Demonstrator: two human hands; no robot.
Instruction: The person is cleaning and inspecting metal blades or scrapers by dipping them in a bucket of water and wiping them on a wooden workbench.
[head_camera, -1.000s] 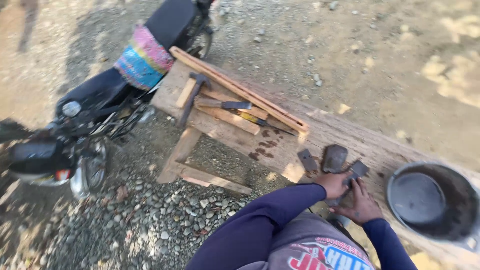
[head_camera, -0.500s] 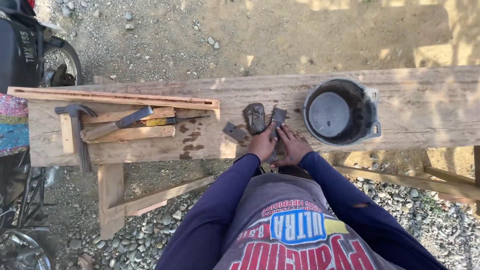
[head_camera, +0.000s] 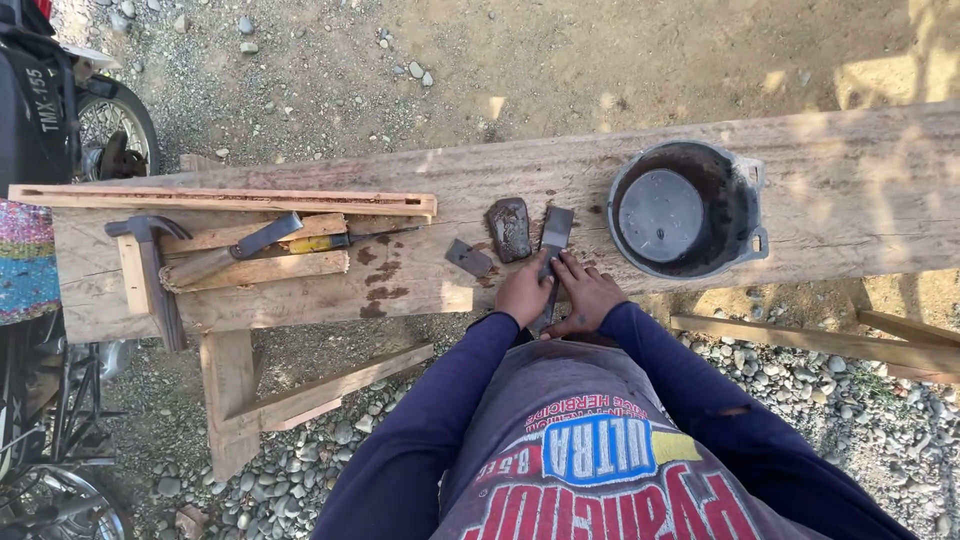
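The long wooden bench (head_camera: 850, 210) is my landmark. A motorcycle (head_camera: 45, 110) stands off its left end. On its top, right of middle, sits a black bucket (head_camera: 690, 208); towards the left end lie a long wood strip (head_camera: 220, 198), a hammer (head_camera: 145, 270) and a chisel (head_camera: 235, 250). Dark wet patches stain the wood near the middle, so I judge the sharpening under way, not finished. There my left hand (head_camera: 523, 292) and right hand (head_camera: 585, 295) press, fingers curled nearly closed, on a flat steel blade (head_camera: 555, 232) at the near edge. A dark stone (head_camera: 509, 228) and a small blade (head_camera: 468, 258) lie just left.
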